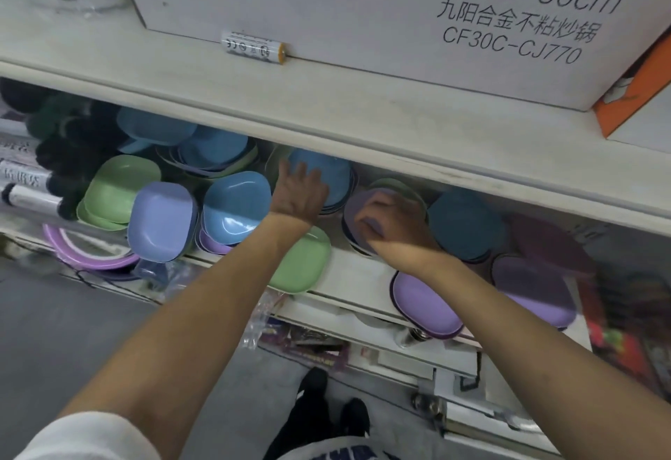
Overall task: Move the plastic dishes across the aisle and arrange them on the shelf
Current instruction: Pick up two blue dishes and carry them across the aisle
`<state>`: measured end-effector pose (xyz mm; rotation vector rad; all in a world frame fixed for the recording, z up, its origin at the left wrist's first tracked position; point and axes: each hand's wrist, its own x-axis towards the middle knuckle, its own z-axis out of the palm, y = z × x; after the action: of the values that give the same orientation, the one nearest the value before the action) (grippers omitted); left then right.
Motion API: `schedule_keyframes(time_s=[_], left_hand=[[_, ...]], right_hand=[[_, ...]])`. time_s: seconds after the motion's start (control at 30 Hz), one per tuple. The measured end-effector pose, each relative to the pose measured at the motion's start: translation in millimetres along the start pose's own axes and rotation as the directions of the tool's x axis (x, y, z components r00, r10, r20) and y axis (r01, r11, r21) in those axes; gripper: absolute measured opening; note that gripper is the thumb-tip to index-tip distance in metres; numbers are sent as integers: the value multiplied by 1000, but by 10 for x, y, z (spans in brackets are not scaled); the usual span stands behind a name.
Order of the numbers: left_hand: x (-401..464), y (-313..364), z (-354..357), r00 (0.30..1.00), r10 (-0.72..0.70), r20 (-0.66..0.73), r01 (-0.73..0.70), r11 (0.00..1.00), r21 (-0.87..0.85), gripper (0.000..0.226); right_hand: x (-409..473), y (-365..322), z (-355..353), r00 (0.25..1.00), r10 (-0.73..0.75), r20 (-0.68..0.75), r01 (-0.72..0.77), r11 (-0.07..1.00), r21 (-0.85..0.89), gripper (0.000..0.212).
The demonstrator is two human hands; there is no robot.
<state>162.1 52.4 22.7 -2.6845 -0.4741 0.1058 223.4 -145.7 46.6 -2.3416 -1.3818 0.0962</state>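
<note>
Plastic dishes: blue, green and purple, crowded on the shelf [363, 270] across mid-frame.
Left hand [299, 192]: centre frame, fingers straight and spread, flat against a blue dish [326, 176]; grips nothing.
Right hand [390, 220]: right of centre, blurred; fingers curled over the rim of a purple dish [354, 209].
Green dish [305, 263]: at shelf front edge, under left forearm.
Upper shelf: white box [363, 5] with a battery [254, 47] lying against it.
</note>
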Motion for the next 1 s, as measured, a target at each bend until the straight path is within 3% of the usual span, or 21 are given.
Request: schedule_keyframes(time_s=[0.07, 0.2, 0.5, 0.67, 0.8, 1.0], left_hand=[[8, -6, 16, 1000, -15, -3, 15, 998, -59, 26], [14, 50, 75, 996, 39, 85, -34, 998, -59, 28], [18, 91, 213, 996, 78, 51, -73, 993, -92, 26], [12, 115, 234, 989, 59, 135, -34, 982, -185, 33], [-7, 185, 178, 994, 71, 87, -56, 986, -159, 30], [-54, 86, 62, 999, -19, 39, 29, 956, -292, 23]], right_hand=[[1, 22, -16, 1000, 4, 2, -4, 1000, 17, 33], [25, 53, -36, 998, -36, -42, 39, 997, 71, 10], [32, 238, 45, 999, -16, -52, 14, 999, -29, 8], [71, 273, 67, 999, 15, -34, -15, 1000, -8, 11], [123, 237, 91, 999, 2, -43, -6, 996, -89, 17], [87, 243, 117, 996, 0, -94, -7, 997, -76, 14]])
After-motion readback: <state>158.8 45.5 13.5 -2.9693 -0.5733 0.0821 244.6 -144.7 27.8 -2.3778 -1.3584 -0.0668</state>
